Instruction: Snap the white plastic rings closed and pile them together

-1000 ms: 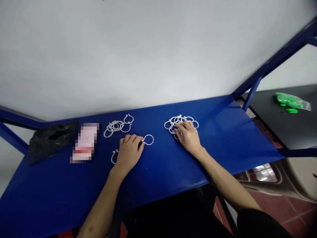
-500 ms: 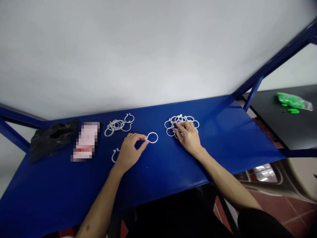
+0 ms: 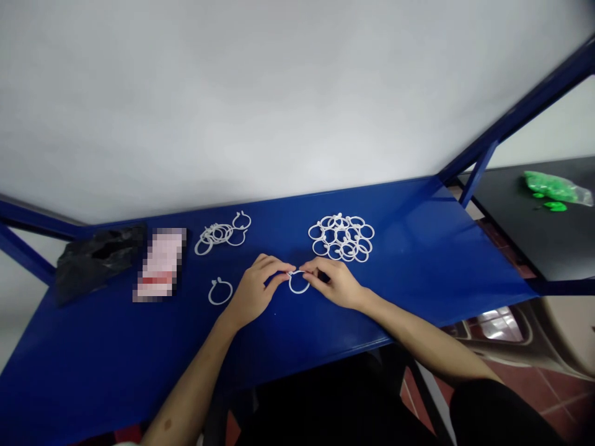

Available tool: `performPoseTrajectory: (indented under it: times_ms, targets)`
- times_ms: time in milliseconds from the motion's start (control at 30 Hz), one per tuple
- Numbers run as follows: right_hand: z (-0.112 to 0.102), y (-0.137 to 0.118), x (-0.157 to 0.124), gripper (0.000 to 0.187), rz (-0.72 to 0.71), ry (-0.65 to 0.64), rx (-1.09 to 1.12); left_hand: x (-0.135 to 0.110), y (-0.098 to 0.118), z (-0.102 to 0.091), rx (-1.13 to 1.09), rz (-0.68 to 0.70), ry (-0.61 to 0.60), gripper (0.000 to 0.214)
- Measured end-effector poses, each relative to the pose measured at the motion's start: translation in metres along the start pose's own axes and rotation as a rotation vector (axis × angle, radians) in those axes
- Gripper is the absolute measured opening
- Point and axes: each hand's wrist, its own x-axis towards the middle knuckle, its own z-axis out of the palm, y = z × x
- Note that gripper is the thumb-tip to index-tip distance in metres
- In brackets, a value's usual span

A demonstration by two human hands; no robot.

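Both hands meet over the middle of the blue shelf (image 3: 418,260). My left hand (image 3: 253,291) and my right hand (image 3: 337,284) pinch the top of one white plastic ring (image 3: 298,284) between thumbs and fingers. Behind my right hand lies a flat cluster of several joined white rings (image 3: 341,237). A loose pile of white rings (image 3: 222,234) sits further left at the back. One single ring (image 3: 220,291) lies just left of my left hand.
A black plastic bag (image 3: 95,260) and a blurred pink-white packet (image 3: 160,263) lie at the shelf's left. Blue frame posts (image 3: 515,114) rise at the right. A dark table beyond holds a bag of green parts (image 3: 553,188). A white wall stands behind.
My left hand slid its ring right and toward me. My right hand left the joined cluster and came over to grip the same ring. The cluster now lies uncovered.
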Motion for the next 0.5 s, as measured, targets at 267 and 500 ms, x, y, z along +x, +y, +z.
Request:
performPoseTrajectory:
  times_ms: [267, 500]
  targets:
    - [0.006, 0.001, -0.002, 0.023, 0.062, 0.138, 0.043, -0.002, 0.005, 0.005, -0.133, -0.182, 0.034, 0.024]
    - [0.006, 0.001, -0.005, 0.018, -0.026, 0.038, 0.12, -0.003, 0.01, 0.014, -0.127, -0.158, 0.085, 0.019]
